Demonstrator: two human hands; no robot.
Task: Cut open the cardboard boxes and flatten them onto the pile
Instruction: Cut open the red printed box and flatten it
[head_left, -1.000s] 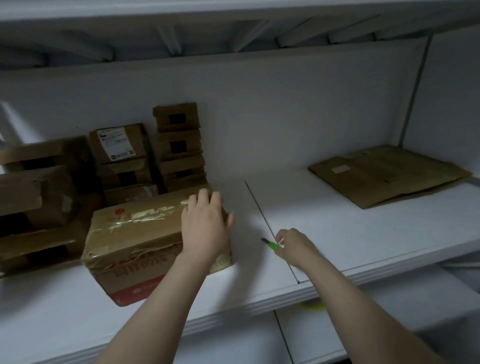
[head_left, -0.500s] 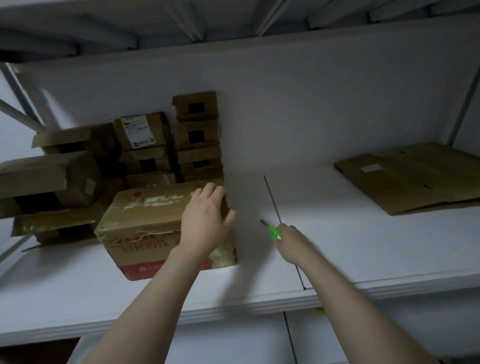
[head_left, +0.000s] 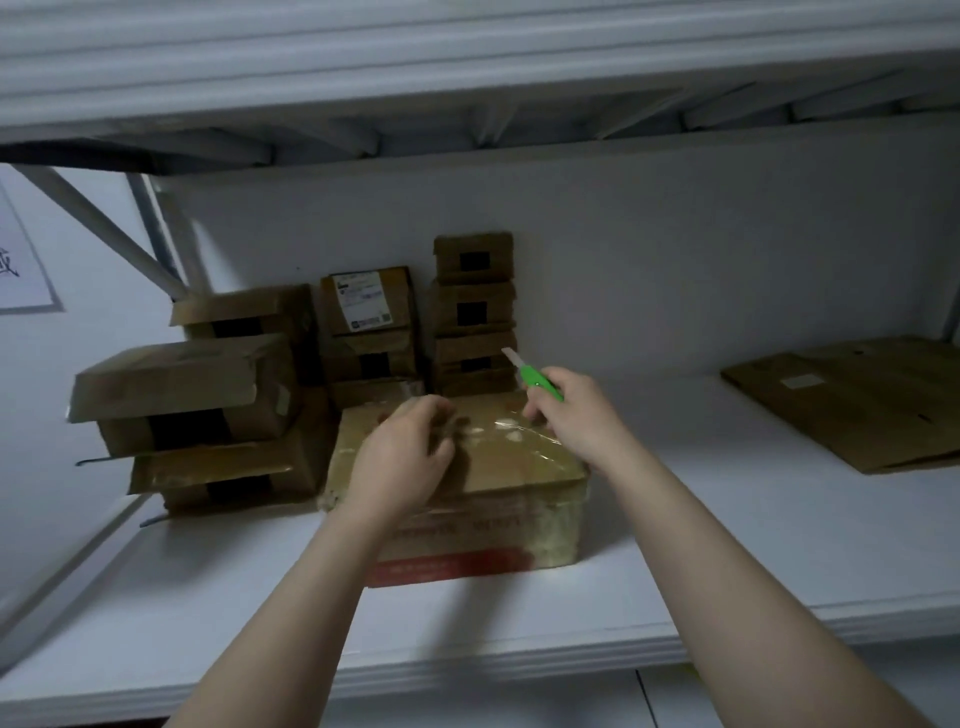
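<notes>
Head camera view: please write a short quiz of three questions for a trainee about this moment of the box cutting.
1. True or false: the blade of the green knife touches the taped box.
2. Where does the flattened cardboard pile lie? A) at the right end of the shelf; B) on top of the taped box; C) on the floor.
3. Fill in: the green knife is held in the ___ hand.
Key: 1 false, the blade is raised clear of the box; 2 A; 3 right, the right hand grips it.
</notes>
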